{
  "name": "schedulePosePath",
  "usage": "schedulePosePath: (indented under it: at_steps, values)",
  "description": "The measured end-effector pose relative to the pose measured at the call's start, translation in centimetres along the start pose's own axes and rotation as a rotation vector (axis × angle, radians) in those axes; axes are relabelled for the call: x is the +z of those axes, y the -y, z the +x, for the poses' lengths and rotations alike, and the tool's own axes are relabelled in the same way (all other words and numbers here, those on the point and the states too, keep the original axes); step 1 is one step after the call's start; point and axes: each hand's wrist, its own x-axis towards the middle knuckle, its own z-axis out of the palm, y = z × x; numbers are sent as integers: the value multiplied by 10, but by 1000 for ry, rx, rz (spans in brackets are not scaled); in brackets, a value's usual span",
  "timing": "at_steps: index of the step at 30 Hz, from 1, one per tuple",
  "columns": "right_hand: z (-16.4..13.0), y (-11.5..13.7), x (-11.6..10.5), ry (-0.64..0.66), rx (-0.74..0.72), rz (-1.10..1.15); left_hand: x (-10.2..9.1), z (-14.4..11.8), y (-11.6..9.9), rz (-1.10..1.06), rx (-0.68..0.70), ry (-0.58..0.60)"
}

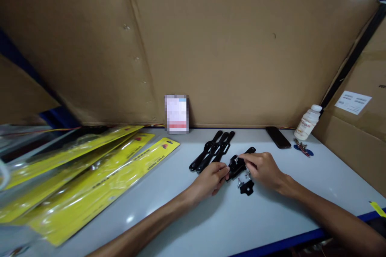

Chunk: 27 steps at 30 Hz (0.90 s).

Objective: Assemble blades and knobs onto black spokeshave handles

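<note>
A black spokeshave body (pixel 249 151) lies slantwise on the grey table between my two hands. My left hand (pixel 212 176) has its fingers closed round the near part of that body. Over its middle, the thumb and forefinger of my right hand (pixel 262 166) pinch a small silver screw (pixel 236 160). Part of the body is hidden by my fingers. Just below lie a loose black metal plate (pixel 247 188) with a hole and a silver thumbscrew (pixel 240 183). Beside my left hand rest several more black spokeshave bodies (pixel 208 148), side by side.
Yellow-carded clear blister packs (pixel 132 176) spread over the left side. A lit screen (pixel 177 114), blurred, leans on the cardboard wall (pixel 229 48) behind. At the back right are a dark phone (pixel 278 137), a white bottle (pixel 308 122) and a bunch of keys (pixel 302 147).
</note>
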Motion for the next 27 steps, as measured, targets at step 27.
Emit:
schedulePosePath:
  at_steps: [27]
  values:
    - [1, 11, 2, 26, 39, 43, 1, 3, 4, 90, 42, 20]
